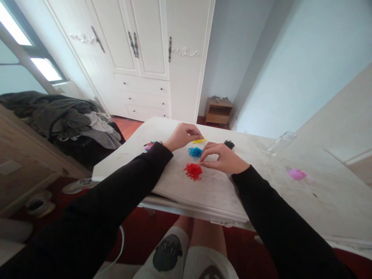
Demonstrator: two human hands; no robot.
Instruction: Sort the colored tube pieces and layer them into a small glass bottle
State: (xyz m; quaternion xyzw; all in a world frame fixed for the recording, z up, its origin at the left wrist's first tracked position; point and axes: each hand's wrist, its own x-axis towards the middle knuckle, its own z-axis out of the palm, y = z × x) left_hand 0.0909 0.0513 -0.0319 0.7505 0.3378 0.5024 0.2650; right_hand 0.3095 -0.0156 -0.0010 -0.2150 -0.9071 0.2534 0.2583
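Small heaps of coloured rubber bands lie on the white table (pixel 171 182). My left hand (pixel 184 136) is pinched closed above the yellow rubber bands (pixel 199 140), which it partly hides. A speck of blue shows by its fingertips, too small to name. My right hand (pixel 222 158) curls with thumb and forefinger close together, just above the right edge of the red rubber bands (pixel 193 171). What lies between those fingertips, if anything, cannot be made out. The blue rubber bands (pixel 195 152) sit between both hands. Black rubber bands (pixel 229 144) lie behind my right hand.
Mixed coloured bands (pixel 149 146) lie left of my left wrist. A clear glass bottle (pixel 280 143) and a pink pouch-like object (pixel 297 174) are on the table's right side. Clothes (pixel 66 116) are heaped at left; a white wardrobe (pixel 186 89) stands behind.
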